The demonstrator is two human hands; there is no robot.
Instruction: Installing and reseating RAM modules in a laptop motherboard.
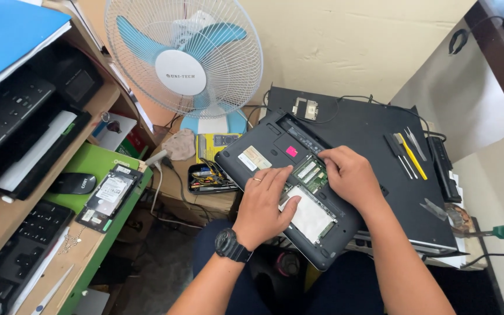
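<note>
A black laptop [263,153] lies upside down across my lap and the table edge, its bottom cover off. A green memory module [312,174] and an empty silver drive bay [310,219] are exposed. My left hand [263,205], with a ring and a black wristwatch, rests on the open compartment, fingers spread beside the module and the thumb on the drive bay. My right hand [350,175] is curled over the module's right side, fingertips pressing at it. I cannot tell whether it grips anything.
A second black laptop [374,128] lies under and behind the open one, with small tools and a yellow pry stick [410,155] on it. A standing fan [183,58] is behind. A hard drive [107,195], a mouse [73,183] and keyboards sit left. A parts tray [208,178] stands below the fan.
</note>
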